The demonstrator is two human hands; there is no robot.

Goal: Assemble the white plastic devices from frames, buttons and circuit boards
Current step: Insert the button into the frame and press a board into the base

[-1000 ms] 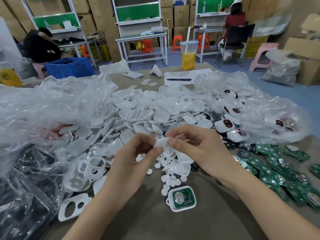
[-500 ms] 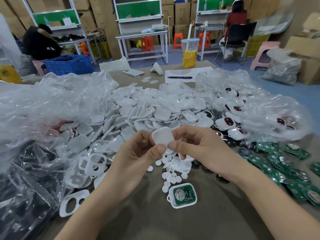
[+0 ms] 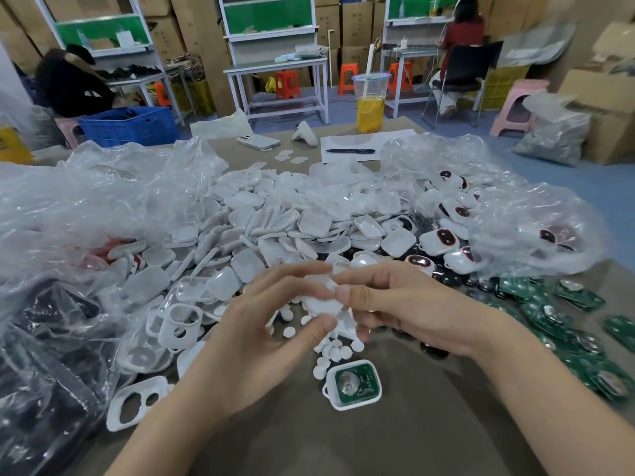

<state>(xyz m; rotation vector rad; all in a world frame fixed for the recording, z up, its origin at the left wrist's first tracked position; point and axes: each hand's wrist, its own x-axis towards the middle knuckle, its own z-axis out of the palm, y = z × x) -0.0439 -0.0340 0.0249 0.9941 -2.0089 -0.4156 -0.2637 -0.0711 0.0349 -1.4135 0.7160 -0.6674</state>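
The left hand (image 3: 264,328) and the right hand (image 3: 398,307) are meeting above the near middle of the brown table (image 3: 343,444), forearms reaching in from the bottom corners, and together they are pinching a small white rounded plastic shell (image 3: 321,297). The left hand is turning its palm toward the right, its thumb pressing up under the shell's lower edge and its fingers stretching over the top. The right hand is facing it, its forefinger lying along the shell's upper edge and its thumb pressing the side, the other fingers curling below. Both hands are blurring, so the exact grip is hard to read. Just beneath them a scatter of small white round plastic buttons (image 3: 338,352) is lying on the table, and just in front of these a white plastic frame with a green circuit board (image 3: 354,386) seated inside is resting face up. To the left, a white plastic frame with two openings (image 3: 134,401) is lying flat near the left forearm. Behind the hands a big heap of white plastic shells (image 3: 275,221) is spreading across the table between crumpled clear plastic bags (image 3: 86,201). On the right, loose green circuit boards (image 3: 556,321) are lying in a pile, with closed white devices with dark oval windows (image 3: 438,240) behind them.
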